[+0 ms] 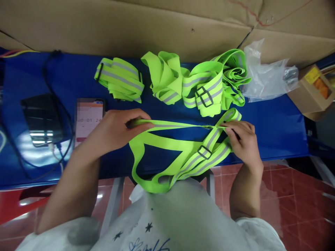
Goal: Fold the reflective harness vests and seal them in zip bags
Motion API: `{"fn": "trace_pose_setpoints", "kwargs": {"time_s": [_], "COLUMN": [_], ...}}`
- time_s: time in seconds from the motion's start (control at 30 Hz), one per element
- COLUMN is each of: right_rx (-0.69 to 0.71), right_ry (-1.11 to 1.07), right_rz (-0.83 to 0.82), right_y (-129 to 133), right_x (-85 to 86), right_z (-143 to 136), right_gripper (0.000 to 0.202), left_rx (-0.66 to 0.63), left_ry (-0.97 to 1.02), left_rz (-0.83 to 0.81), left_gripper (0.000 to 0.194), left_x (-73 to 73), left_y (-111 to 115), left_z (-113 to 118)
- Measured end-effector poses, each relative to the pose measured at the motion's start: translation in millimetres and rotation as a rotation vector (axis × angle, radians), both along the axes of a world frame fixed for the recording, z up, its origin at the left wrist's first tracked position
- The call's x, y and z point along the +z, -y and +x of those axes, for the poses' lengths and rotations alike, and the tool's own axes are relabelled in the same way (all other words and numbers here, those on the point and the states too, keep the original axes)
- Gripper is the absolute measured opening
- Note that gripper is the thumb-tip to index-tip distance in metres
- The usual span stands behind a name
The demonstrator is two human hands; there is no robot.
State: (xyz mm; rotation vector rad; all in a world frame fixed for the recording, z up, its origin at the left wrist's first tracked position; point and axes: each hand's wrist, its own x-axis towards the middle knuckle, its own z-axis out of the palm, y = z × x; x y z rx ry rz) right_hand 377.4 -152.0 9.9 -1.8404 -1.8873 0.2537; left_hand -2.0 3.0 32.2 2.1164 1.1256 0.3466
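A neon-yellow reflective strap (175, 125) with a grey stripe is stretched between my two hands above the blue table. My left hand (123, 127) pinches one part of it between thumb and fingers. At the other end my right hand (241, 136) grips the strap, its fingers closed. The strap twists to a narrow edge near my right hand. Its slack loops hang toward my lap and over the table's front edge, and a black slider buckle (204, 152) sits on one of them.
Along the back lie a folded reflective strap bundle (123, 78), a looser one (167, 78) and a tangled pile (209, 87). A clear plastic bag (269, 75) and a cardboard box (312, 92) are right. A phone (90, 118), a black device (42, 118) and cables are left.
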Motion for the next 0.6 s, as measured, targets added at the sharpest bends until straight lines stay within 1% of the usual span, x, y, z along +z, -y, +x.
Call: {"fn": "trace_pose_setpoints", "kwargs": {"time_s": [0.1,0.17,0.23,0.27,0.33,0.37,0.43,0.47,0.53,0.6], "right_rx": [-0.029,-0.057,-0.088,-0.100,-0.098,-0.085,-0.064,-0.077,-0.164,-0.267], "right_ry": [-0.085,-0.121,-0.131,-0.122,-0.081,-0.051,0.035,0.089,0.203,0.279], "right_rz": [0.043,0.059,0.074,0.085,0.091,0.086,0.048,0.026,-0.013,-0.054], "right_y": [-3.6,-7.4,-11.1,-12.2,-11.7,-9.4,-0.6,5.6,19.6,32.5], "right_x": [1.9,1.4,0.9,1.1,2.7,4.1,7.1,8.1,7.7,3.8], "right_z": [4.8,5.0,2.9,1.2,-2.6,-4.5,-7.8,-9.3,-12.3,-15.9], "right_gripper": [0.021,0.022,0.022,0.021,0.022,0.029,0.055,0.067,0.082,0.086], "left_rx": [0.057,0.074,0.113,0.134,0.174,0.196,0.241,0.255,0.269,0.264], "left_ry": [0.124,0.242,0.333,0.354,0.313,0.252,0.097,0.028,-0.059,-0.087], "left_rz": [-0.231,-0.341,-0.396,-0.392,-0.296,-0.214,-0.022,0.076,0.253,0.410], "left_gripper": [0.030,0.027,0.025,0.025,0.025,0.024,0.019,0.017,0.016,0.019], "left_x": [-5.0,-9.0,-12.0,-12.8,-12.7,-11.8,-8.5,-6.4,-1.6,3.4], "left_y": [-7.7,-12.7,-15.5,-15.8,-13.6,-11.4,-5.0,-1.1,7.7,17.8], "left_z": [3.8,6.5,8.5,9.1,9.4,9.2,8.4,8.1,8.9,12.8]}}
